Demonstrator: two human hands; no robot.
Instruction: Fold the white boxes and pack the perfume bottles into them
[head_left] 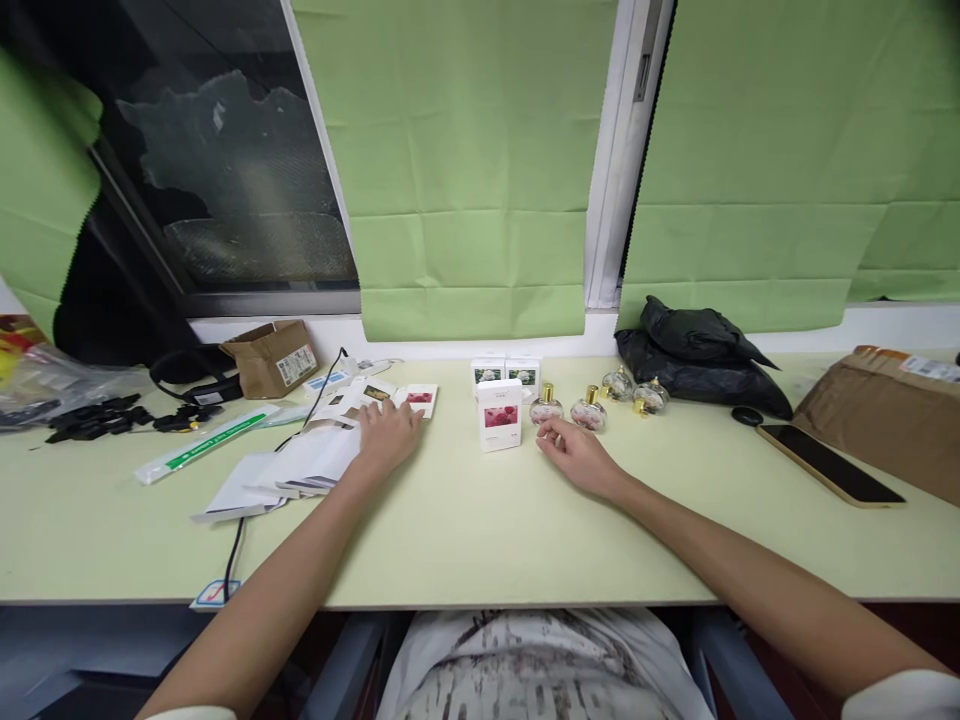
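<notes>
My left hand (388, 435) lies palm down with its fingers stretched over flat white cartons (322, 447) and at the edge of a white carton with a red flower picture (417, 398). My right hand (577, 457) rests on the table with loosely bent fingers, thumb apart, and nothing visible in it. Between the hands stands an upright white box with a pink flower picture (499, 415). Just beyond my right fingers are two pink-patterned perfume bottles with gold caps, a left one (547, 405) and a right one (589, 410).
Two white boxes with white flower pictures (507, 373) stand behind. Clear perfume bottles (649, 397) lie by a black plastic bag (697, 360). At right are a phone (829, 465) and brown package (885, 420); at left, an open cardboard box (271, 360) and a black cable (234, 550).
</notes>
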